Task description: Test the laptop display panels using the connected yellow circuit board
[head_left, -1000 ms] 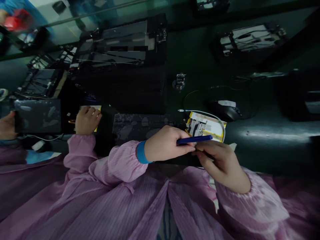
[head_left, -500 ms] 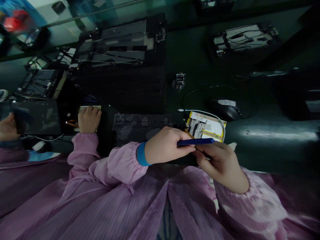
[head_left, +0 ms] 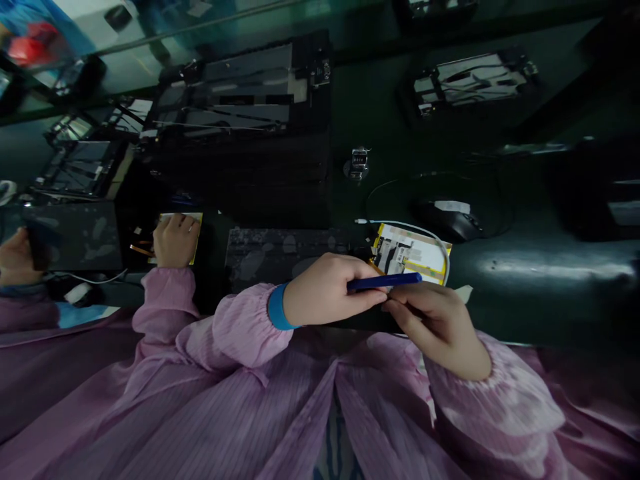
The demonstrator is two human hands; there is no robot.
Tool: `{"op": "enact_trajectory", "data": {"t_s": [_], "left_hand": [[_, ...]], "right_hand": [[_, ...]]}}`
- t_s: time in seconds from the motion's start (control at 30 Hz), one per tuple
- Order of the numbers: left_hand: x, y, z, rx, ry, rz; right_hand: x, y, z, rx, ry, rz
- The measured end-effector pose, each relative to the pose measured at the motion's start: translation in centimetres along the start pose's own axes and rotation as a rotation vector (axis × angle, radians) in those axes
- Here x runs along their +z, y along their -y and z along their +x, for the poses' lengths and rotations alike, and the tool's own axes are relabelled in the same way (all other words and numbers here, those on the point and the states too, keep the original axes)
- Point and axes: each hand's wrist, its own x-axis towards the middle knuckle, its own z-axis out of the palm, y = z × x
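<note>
My left hand, with a blue band at its wrist, is closed around a slim blue stick-shaped tool that points to the right. Its fingertips meet those of my right hand. My right fingers are pinched together; whatever lies between them is too small or hidden to name. Just beyond both hands lies a white battery pack with yellow edges and dark parts on its left, partly covered by my hands. A pale cable curves across it. To the left, a dark scuffed flat panel lies near my left forearm.
A co-worker's hand rests on another yellow-edged pack at left; another hand touches a dark panel. A stack of dark device trays stands behind. A mouse, a small metal piece and an opened device are farther right.
Both my hands and the blue tool have shifted slightly left, and the tool's tip sits a little higher. The fingertips stay together. The co-worker's hand on the other pack has shifted slightly.
</note>
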Motion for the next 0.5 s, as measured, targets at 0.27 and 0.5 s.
{"op": "enact_trajectory", "data": {"t_s": [0.27, 0.5], "left_hand": [[-7.5, 2.2, -4.5, -0.475, -0.451, 0.321], [-11.4, 9.1, -9.4, -0.753, -0.722, 0.641]], "right_hand": [[-0.5, -1.5, -1.9, 0.076, -0.051, 0.004], [-0.8, -5.0, -3.7, 0.253, -0.232, -0.176]]}}
